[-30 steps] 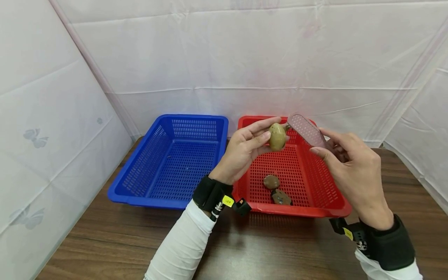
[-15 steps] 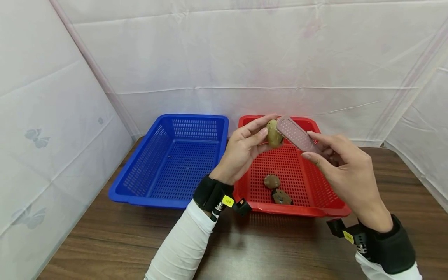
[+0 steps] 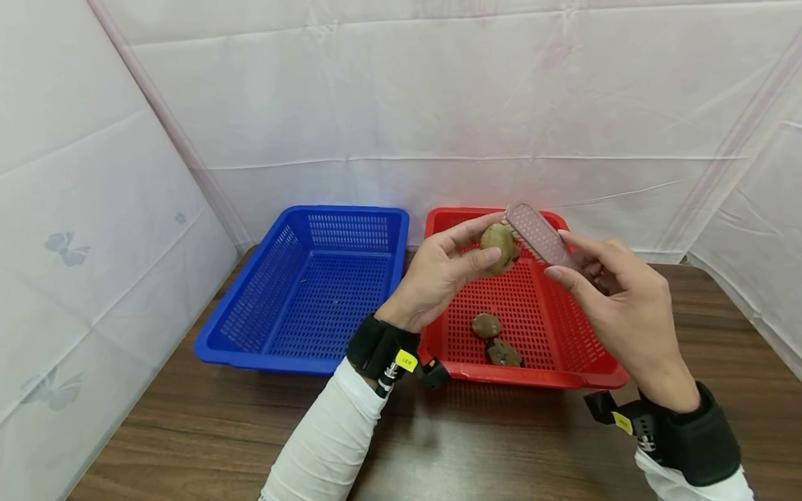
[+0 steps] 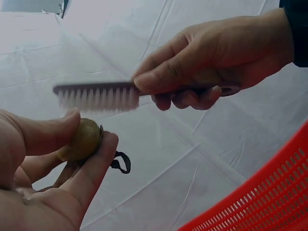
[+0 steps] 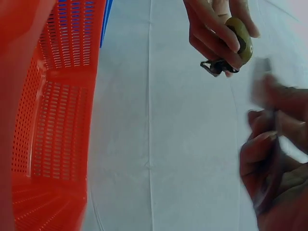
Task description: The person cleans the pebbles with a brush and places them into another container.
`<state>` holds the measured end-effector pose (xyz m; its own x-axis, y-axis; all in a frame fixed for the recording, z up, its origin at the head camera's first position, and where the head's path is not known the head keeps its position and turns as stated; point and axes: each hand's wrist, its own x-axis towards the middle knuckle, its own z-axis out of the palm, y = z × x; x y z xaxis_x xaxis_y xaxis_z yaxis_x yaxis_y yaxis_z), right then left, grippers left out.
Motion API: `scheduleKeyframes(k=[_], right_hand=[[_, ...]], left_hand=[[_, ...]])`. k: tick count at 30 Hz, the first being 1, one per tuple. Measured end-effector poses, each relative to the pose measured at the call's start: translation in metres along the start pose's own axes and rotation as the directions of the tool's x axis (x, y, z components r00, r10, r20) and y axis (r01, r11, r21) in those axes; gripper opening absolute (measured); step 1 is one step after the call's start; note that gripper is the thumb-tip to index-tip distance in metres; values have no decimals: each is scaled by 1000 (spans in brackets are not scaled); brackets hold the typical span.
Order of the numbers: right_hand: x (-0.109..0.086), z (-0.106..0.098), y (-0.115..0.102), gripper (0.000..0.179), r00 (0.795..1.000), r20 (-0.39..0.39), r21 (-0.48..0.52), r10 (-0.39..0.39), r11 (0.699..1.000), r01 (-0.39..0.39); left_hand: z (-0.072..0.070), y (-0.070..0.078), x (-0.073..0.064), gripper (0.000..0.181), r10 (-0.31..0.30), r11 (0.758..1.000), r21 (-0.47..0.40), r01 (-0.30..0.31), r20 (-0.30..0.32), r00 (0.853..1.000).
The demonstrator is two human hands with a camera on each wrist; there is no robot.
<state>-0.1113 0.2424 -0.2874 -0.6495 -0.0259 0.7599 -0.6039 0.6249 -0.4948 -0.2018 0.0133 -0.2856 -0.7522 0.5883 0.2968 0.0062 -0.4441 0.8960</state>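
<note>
In my left hand, thumb and fingers hold an olive-green rounded piece above the red basket. A dark loop hangs from its far side in the left wrist view; its exact kind is unclear. My right hand grips a mauve brush by its handle, with pale bristles facing the piece. A small gap shows between bristles and piece in the left wrist view. In the right wrist view the brush is blurred. A brown round piece and a brown scalloped-looking piece lie in the basket.
The red basket stands beneath both hands on a wooden table. Left of it stands a blue basket. White sheeting hangs behind and along both sides.
The brush came left and down against the olive-green piece, then moved slightly up and right. My left thumb has shifted across the piece, which sits turned and slightly lower. Baskets have stayed put.
</note>
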Motion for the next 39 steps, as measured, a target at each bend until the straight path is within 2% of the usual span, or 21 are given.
scheduleKeyframes(k=[5,8,15,20,24,27,31,34,39], right_hand=[[-1,0,-1,54,999,35,26,-22,999,21],[-1,1,-1,55,999,51,27,-13,1000,11],[-1,1,-1,51,1000,13,24,25,999,-25],[0,4,1,49,1000,9,14,6,1000,-6],[0,4,1,49,1000,5,-1,6,1000,-6],[0,4,0,48,1000,-4,-12,-11,1000,11],[1,3,-2,46,998,-31,9,-57,998,57],[1,3,-2,45,997,-17,27,-75,997,75],[-1,7,0,64,997,16,19,-77,997,77]], left_hand=[[0,2,2,49,30,993,-117,-34,-29,999],[1,3,2,48,35,988,-153,-35,-7,999],[3,4,1,47,1,994,-110,6,70,998],[3,4,0,47,-15,997,-73,20,64,998],[3,3,-3,52,-36,999,-8,37,56,998],[4,1,-2,53,-37,999,-2,37,35,999],[4,1,0,45,-1,997,-83,1,1,1000],[4,3,1,42,33,989,-146,-35,-19,999],[4,3,1,42,42,981,-190,-44,-14,999]])
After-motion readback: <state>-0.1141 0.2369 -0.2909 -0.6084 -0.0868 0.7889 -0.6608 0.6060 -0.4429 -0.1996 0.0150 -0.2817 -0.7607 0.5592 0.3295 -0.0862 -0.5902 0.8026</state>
